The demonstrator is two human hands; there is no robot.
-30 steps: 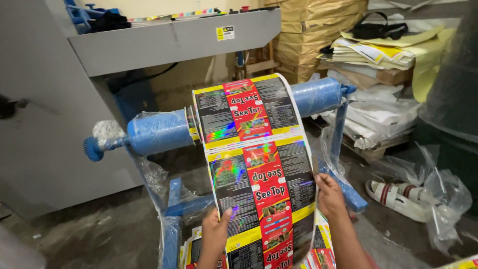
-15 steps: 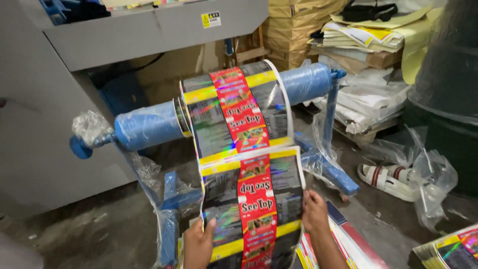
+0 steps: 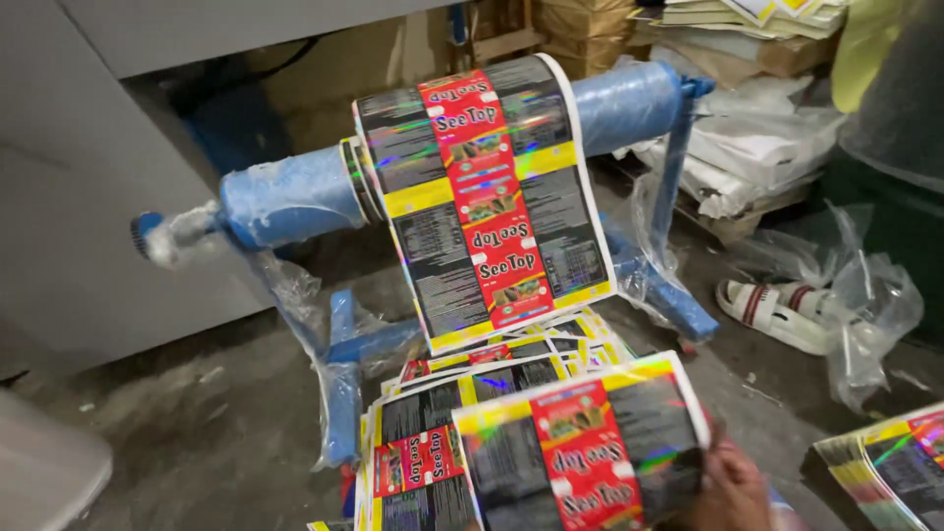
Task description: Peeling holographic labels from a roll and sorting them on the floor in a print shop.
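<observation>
A printed glossy strip, black with a red centre band and yellow edges, hangs over a blue plastic-wrapped roller. Its lower end hangs free above a fanned pile of the same printed sheets on the floor. My right hand, at the bottom edge, grips the right side of a separate printed sheet and holds it flat over the pile. The left hand does not show; the held sheet covers that area.
The roller rests on a blue stand wrapped in clear plastic. A grey machine cabinet stands at left. A white sandal and crumpled plastic lie at right, another sheet stack at bottom right, and paper piles behind.
Both hands held the strip's lower end before. Now a sheet is apart from the strip and sits low in my right hand over the pile. The view has tilted down.
</observation>
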